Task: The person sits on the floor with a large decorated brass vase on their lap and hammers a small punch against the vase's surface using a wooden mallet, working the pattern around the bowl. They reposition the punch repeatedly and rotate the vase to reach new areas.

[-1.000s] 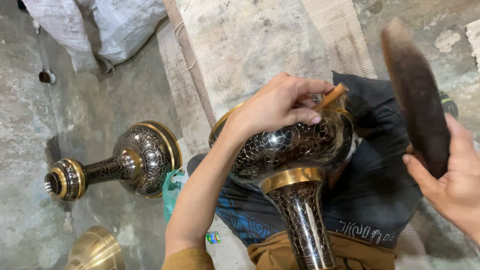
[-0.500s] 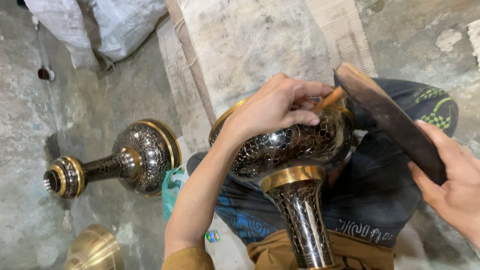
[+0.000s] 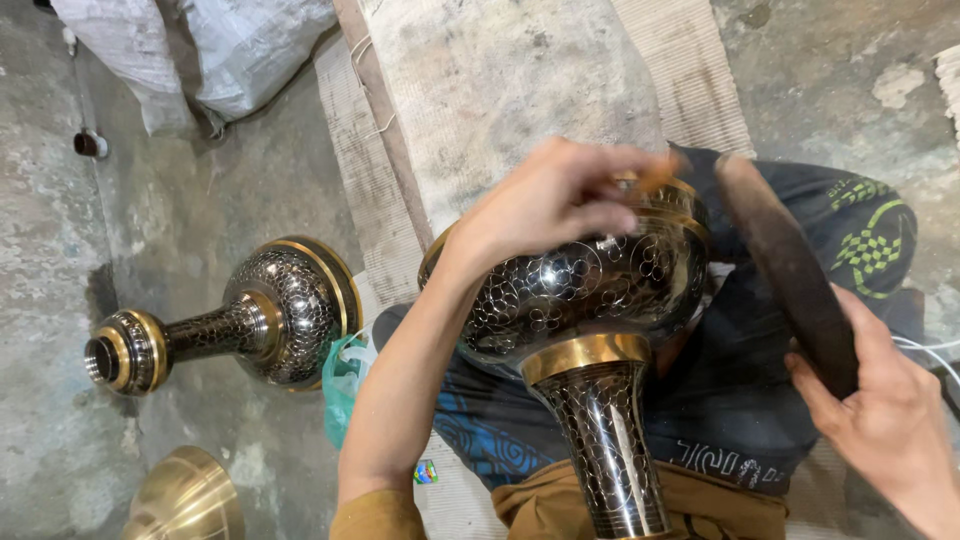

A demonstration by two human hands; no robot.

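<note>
1. While resting on the rounded body of the engraved black vase, left hand curled over the top rim, fingers bent and blurred around a small brownish tool pinched at the fingertips; grip narrow, closed on that tool
2. Just under that grip, the vase lying tilted across the lap, brass collar below the bulb, patterned neck running down toward the bottom edge of the view
3. To the right of the vase, right hand wrapped around the lower end of a dark wooden mallet, fingers closed on it, the flat worn head raised beside the vase rim, near but apart from it
4. Beneath both grips, dark printed cloth over the knees
5. Well to the left of the left-hand grip, a second engraved vase lying on its side on the concrete floor, mouth pointing left
6. Lower left, a plain brass dome at the frame edge
7. Beyond the left hand, a stone slab and white sacks at the top
</note>
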